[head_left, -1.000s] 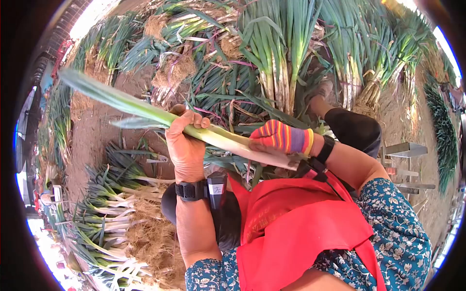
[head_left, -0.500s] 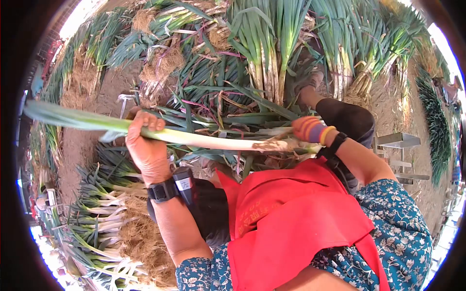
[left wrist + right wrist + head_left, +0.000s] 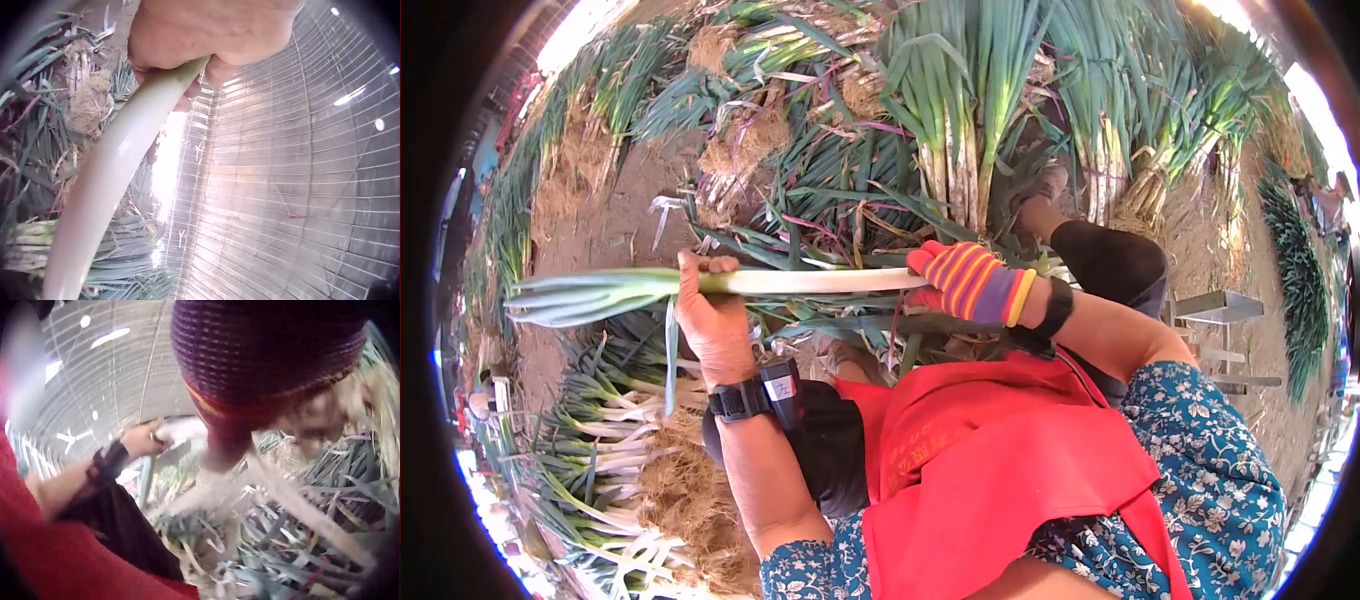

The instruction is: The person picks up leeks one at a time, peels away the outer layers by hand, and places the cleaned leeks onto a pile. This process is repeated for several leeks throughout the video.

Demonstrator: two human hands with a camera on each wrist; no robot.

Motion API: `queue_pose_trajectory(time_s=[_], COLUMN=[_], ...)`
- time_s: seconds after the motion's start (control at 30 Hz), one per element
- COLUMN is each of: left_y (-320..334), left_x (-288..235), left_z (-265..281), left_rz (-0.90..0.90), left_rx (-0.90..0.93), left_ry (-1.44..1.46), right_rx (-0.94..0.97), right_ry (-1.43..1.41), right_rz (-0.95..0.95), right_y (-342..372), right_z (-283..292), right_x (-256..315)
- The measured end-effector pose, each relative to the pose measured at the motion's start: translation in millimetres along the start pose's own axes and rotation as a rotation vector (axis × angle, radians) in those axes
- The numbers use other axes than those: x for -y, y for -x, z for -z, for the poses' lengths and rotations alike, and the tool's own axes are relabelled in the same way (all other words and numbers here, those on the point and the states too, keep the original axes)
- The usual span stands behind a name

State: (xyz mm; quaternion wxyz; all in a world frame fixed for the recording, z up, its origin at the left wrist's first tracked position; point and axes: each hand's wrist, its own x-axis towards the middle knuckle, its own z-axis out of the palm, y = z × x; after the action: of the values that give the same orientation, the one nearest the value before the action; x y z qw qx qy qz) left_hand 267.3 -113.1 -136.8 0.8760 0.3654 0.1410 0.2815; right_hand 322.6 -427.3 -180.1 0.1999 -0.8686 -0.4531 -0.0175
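A long green onion (image 3: 820, 281) lies nearly level across the front of the body in the head view, green leaves to the left and smooth white stalk to the right. My bare left hand (image 3: 712, 325) grips it where green turns white; the left wrist view shows the fingers wrapped round the stalk (image 3: 112, 162). At the white end is my right hand (image 3: 975, 285), in a striped knit glove, its fingers curled round the stalk and hiding the root end. Below the glove in the right wrist view hangs a pale, blurred strip of peel (image 3: 312, 519).
Loose green leaves and peelings (image 3: 840, 225) lie on the ground ahead. Several upright bundles of green onions (image 3: 960, 120) stand beyond them. A rooted pile (image 3: 640, 450) lies at the left, by the knee. A metal stand (image 3: 1220, 307) is on the right.
The green onion has swung from a slant to nearly level. My left hand has moved left; my right hand went right, then came back left. The brown, dirty outer layer no longer shows on the visible stalk.
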Motion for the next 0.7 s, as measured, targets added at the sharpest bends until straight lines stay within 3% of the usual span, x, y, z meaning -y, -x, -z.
queue_pose_trajectory(time_s=[0.1, 0.2, 0.23, 0.33, 0.4, 0.5, 0.57, 0.6, 0.67, 0.7], left_y=[8.7, 6.4, 7.3, 11.0, 11.1, 11.3, 9.5, 9.0, 10.8, 11.3], left_x=[8.2, 4.2, 2.7, -0.5, -0.2, 4.2, 12.5, 15.0, 7.1, 0.9], left_z=[-7.0, -9.9, -11.1, -23.5, -22.3, -20.5, -16.7, -13.9, -17.7, -19.1], left_rz=[0.095, 0.132, 0.135, 0.104, 0.079, 0.081, 0.089, 0.096, 0.059, 0.015], left_rx=[0.052, 0.023, 0.019, -0.011, 0.007, -0.071, -0.077, -0.09, -0.128, -0.17], left_ry=[0.146, 0.163, 0.157, 0.13, 0.109, 0.074, 0.06, 0.045, 0.019, -0.006], right_rx=[0.037, 0.497, 0.501, 0.218, 0.099, 0.084, 0.086, 0.002, 0.081, 0.078], right_ry=[-0.186, -1.017, -1.013, -0.885, -0.737, -0.727, -0.314, -0.369, -0.029, 0.099], right_rz=[0.041, -0.327, -0.332, 0.072, 0.207, 0.065, 0.033, -0.13, 0.023, -0.18], right_y=[-9.5, -11.4, -7.7, -5.1, -7.0, -6.6, -7.4, -7.8, 6.7, 23.6], right_z=[15.7, 32.8, 21.6, -1.4, 3.7, 3.5, -3.5, -14.9, -27.0, -37.4], right_x=[17.1, 22.4, 17.1, 10.8, 13.1, 17.4, 8.3, -1.5, -49.4, -70.5])
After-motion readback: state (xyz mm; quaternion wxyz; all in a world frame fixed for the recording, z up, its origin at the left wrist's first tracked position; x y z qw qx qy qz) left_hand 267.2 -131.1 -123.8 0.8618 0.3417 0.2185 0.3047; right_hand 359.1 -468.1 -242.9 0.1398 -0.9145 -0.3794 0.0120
